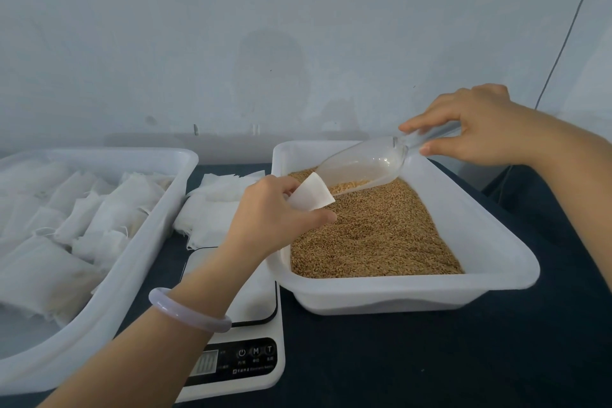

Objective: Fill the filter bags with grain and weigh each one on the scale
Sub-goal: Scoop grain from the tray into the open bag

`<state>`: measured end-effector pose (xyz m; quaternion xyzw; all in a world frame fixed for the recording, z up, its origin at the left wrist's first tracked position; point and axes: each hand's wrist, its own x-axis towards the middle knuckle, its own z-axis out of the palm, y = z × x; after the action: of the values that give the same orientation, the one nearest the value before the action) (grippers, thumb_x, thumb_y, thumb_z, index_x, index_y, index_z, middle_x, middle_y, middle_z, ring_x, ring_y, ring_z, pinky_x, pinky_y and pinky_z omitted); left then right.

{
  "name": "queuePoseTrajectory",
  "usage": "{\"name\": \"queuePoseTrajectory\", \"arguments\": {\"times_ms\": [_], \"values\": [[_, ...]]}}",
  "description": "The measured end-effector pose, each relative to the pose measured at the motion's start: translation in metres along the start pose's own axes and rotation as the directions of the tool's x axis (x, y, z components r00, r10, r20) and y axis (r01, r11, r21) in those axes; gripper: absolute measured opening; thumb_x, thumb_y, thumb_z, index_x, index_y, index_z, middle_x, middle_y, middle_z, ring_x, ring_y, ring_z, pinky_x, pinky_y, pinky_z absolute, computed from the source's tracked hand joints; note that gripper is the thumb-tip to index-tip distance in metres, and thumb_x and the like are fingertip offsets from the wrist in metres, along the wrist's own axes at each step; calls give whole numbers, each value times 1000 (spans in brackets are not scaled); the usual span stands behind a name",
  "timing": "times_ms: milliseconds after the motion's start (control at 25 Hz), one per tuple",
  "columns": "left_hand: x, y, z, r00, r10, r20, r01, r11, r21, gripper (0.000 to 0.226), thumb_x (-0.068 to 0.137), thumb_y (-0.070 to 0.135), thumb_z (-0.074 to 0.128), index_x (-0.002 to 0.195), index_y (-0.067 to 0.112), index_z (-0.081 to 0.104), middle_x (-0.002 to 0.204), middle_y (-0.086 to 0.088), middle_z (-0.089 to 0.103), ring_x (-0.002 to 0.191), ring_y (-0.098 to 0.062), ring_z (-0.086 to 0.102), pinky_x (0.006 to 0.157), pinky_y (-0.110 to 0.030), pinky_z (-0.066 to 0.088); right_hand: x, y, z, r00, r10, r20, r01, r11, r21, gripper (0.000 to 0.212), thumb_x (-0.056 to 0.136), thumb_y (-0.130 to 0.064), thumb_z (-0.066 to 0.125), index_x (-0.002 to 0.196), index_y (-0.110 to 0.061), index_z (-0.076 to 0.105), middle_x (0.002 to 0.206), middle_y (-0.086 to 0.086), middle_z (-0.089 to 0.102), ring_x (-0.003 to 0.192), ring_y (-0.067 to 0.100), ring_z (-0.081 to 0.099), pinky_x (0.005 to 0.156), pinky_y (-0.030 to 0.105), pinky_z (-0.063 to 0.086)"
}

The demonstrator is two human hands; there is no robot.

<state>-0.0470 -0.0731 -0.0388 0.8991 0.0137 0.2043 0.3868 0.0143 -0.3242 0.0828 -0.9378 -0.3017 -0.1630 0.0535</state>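
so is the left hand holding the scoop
No, the right hand pinches the clear scoop by its handle, while the left hand holds a white filter bag.

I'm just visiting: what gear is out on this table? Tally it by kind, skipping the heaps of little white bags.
White trays: 2 (grain tray, bag tray)
Digital scale: 1
Clear scoop: 1
Filter bag pinched in the left hand: 1
Total: 5
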Motion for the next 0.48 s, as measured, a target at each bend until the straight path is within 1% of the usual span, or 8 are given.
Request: {"name": "queuePoseTrajectory", "arguments": {"times_ms": [40,120,240,400,480], "values": [[0,0,0,1000,-4,2,4,1000,-9,41,50,60,78,66,26,63,60,10,60,58,1,55,44,-13,36,0,0,0,1000,3,-3,-3,1000,2,31,85,-35,65,108,-53,54,112,-13,60,116,10,47,106,33,11],[0,0,0,1000,-9,1,9,1000,-29,41,49,60,78,68,26,64,62,10,61,62,5,56,47,-10,40,0,0,1,1000,8,-6,-8,1000,-3,32,85,-35,66,109,-53,55,112,-14,59,117,10,46,106,33,11],[0,-1,1,1000,-14,-7,14,999,-34,42,51,59,79,69,23,65,63,8,62,64,3,56,48,-9,40,-1,-1,2,1000,18,5,-18,1000,14,31,84,-35,66,107,-53,54,110,-15,59,116,8,47,105,32,13],[-2,0,-1,999,-32,-3,32,999,-36,41,51,60,79,69,25,65,63,10,62,60,4,56,44,-9,38,-3,0,4,999,38,13,-39,998,46,32,84,-35,66,111,-48,59,108,-17,58,117,7,46,106,32,13],[-3,1,-1,1000,-25,-6,25,998,-61,37,54,56,81,67,26,65,62,9,62,56,5,56,42,-9,37,-4,1,6,997,62,45,-66,994,82,33,83,-34,67,112,-47,60,107,-19,59,117,6,46,110,35,17]]}}
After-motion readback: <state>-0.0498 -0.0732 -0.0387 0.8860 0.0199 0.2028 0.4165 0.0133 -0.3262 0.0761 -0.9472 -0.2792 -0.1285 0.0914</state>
